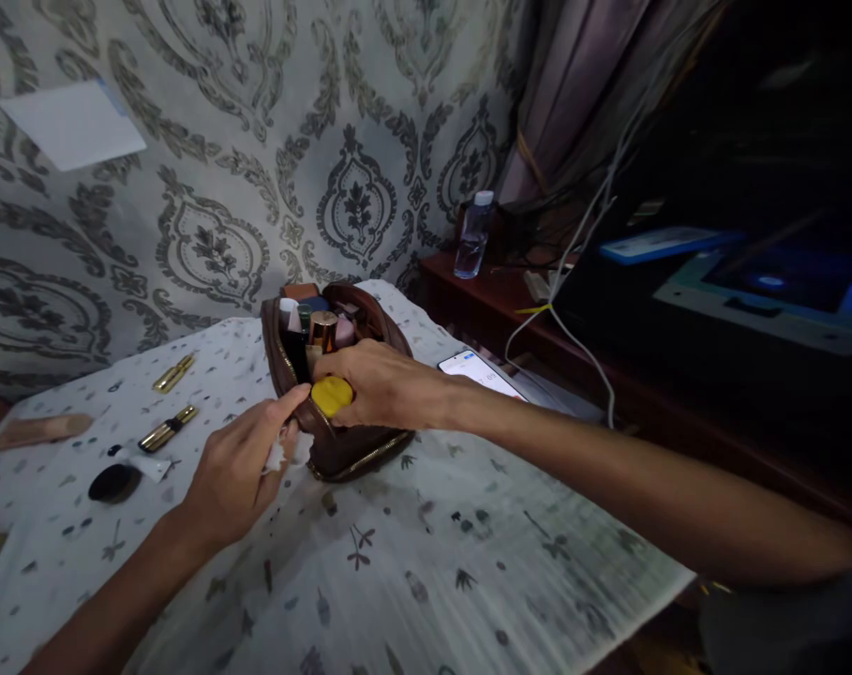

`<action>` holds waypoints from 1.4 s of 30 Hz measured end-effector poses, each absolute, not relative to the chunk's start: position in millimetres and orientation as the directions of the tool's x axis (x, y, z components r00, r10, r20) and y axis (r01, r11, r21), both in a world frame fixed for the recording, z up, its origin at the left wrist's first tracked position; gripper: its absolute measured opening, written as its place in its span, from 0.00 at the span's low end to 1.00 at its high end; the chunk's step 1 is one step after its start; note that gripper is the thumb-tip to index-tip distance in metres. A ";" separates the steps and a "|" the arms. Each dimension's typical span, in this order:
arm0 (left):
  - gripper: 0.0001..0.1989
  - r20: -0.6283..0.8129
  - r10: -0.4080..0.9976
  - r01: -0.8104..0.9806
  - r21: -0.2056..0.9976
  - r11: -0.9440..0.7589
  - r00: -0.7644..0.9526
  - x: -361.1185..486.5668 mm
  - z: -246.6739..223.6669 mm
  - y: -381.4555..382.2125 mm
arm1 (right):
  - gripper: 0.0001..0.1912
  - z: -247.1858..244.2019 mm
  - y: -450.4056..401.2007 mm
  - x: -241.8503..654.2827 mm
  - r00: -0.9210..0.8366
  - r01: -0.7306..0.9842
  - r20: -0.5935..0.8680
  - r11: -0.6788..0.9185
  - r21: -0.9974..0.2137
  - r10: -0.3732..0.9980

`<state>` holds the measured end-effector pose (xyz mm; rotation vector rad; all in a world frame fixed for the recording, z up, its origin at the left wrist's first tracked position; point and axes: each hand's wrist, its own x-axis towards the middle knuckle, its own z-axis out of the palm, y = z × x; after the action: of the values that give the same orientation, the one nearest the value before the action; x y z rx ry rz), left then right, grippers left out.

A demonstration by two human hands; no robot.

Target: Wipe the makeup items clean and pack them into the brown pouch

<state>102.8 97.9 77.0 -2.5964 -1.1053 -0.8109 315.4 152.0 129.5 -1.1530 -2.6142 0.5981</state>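
Note:
A brown zippered cosmetics bag lies unzipped on the patterned cloth, packed with bottles and tubes. In its mouth, my right hand is closed around a yellow round object, whose kind I cannot make out. My left hand pinches a crumpled white tissue, its index finger reaching to the bag's left rim beside the yellow object. A bottle with a shiny copper-coloured cap stands inside the bag, just beyond my right fingers. The bag's lower contents are hidden.
Left on the cloth are two gold-and-dark tubes, a round black item, a small white tube and a beige tube. A lit phone lies right of the bag. A water bottle and cables stand behind.

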 end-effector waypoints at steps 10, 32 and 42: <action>0.26 0.525 0.588 0.689 0.006 -0.725 0.615 94.5 71.9 96.1 | 0.14 111.2 172.3 290.7 -0.769 0.627 -0.118 0.707 -0.326 0.628; 0.25 0.480 0.609 0.706 -0.029 -0.708 0.631 92.7 77.4 94.8 | 0.09 109.3 152.6 332.7 -0.783 0.570 0.039 0.742 -0.354 0.620; 0.29 0.458 0.615 0.709 -0.050 -0.704 0.642 91.9 77.9 94.2 | 0.10 100.2 187.7 288.6 -0.917 0.398 -0.113 0.862 -0.313 0.382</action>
<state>91.9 94.2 77.9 -2.6379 -1.0797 -0.6117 288.6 187.7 100.2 -0.6446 -3.0771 0.5332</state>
